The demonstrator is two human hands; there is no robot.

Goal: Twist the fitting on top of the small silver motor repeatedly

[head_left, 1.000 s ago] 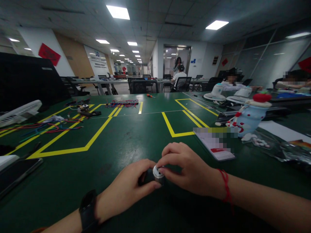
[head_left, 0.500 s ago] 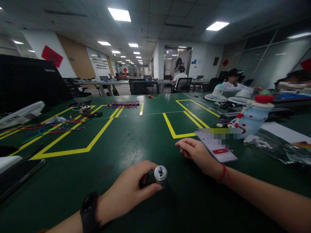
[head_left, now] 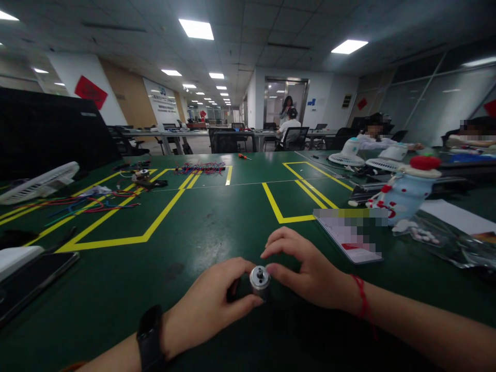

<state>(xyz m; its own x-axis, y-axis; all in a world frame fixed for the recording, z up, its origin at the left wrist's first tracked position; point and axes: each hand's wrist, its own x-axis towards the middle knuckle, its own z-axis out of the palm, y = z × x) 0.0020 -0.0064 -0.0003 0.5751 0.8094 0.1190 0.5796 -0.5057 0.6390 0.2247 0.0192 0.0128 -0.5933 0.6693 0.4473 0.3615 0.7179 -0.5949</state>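
My left hand point(head_left: 211, 305), with a black watch on its wrist, grips a small cylindrical motor point(head_left: 259, 279) with a silver end cap and dark body just above the green table point(head_left: 217, 222). My right hand point(head_left: 306, 266), with a red string on its wrist, has its fingertips on the silver cap's right edge. The motor's dark body is mostly hidden inside my left hand.
A phone point(head_left: 351, 237) lies right of my hands, with a blue-and-red figurine point(head_left: 406, 194) and plastic bags behind it. Another phone point(head_left: 31, 281), loose coloured wires point(head_left: 77, 204) and a white fan point(head_left: 39, 182) lie at the left. Other people sit at far tables.
My right hand left the motor and went toward the phone half a second ago, then came back to touch the silver cap. My left hand kept its hold.
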